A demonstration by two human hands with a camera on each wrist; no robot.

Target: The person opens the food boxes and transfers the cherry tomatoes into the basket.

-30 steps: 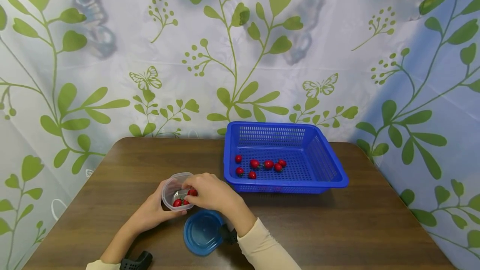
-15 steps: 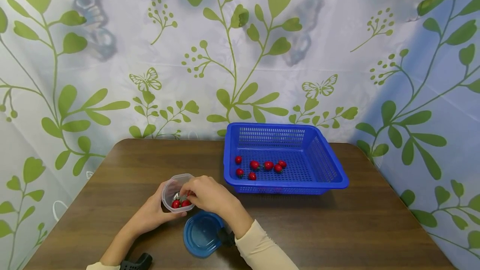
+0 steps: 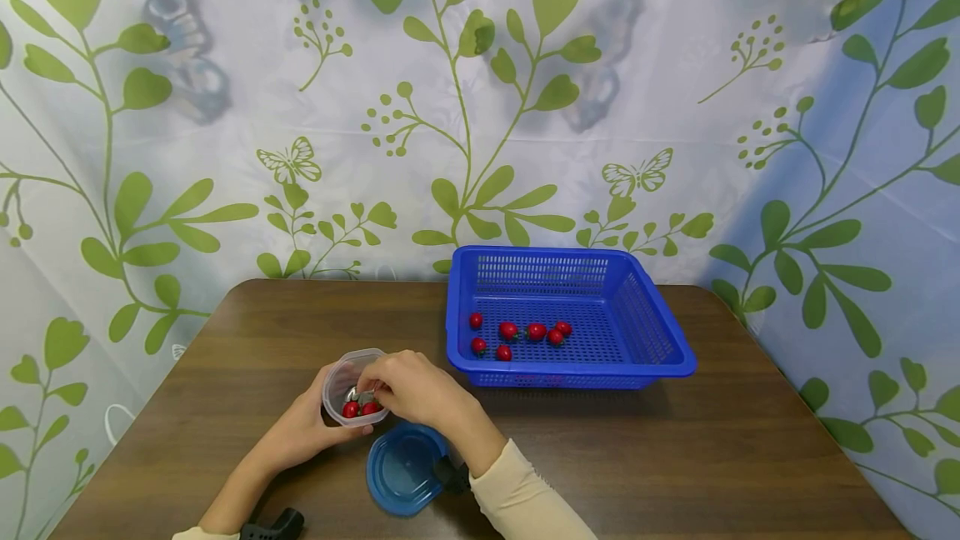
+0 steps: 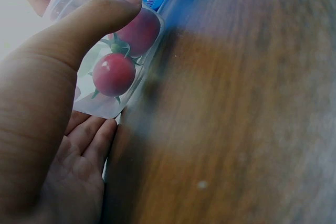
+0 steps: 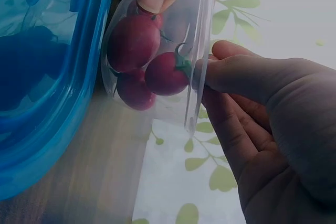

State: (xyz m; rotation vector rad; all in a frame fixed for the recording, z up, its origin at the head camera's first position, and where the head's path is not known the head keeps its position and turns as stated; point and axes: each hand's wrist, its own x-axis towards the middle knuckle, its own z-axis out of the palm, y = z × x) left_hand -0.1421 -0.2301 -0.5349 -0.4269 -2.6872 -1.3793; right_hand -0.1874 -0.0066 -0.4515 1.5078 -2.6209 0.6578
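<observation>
My left hand (image 3: 307, 426) grips a small clear plastic container (image 3: 337, 382), tilted with its mouth toward my right hand (image 3: 422, 392). In the left wrist view my left thumb (image 4: 100, 17) lies along the container's outside. Several red cherry tomatoes (image 5: 134, 44) lie inside, seen through the wall. The right thumb and fingers reach in over the rim and pinch a cherry tomato (image 5: 167, 75) at its green stem end, beside the others. Just below the container, a round blue lid (image 3: 405, 469) lies on the wooden table, partly under my right wrist.
A blue slotted basket (image 3: 667, 348) stands at the back right of the table (image 3: 712, 457), with several cherry tomatoes (image 3: 536, 332) in its left half. A patterned cloth (image 3: 480, 107) hangs behind the table's far edge.
My right hand has moved slightly left and deeper into the container with its cherry tomato, which was plainly visible at the fingertips before. The left hand and container have barely moved.
</observation>
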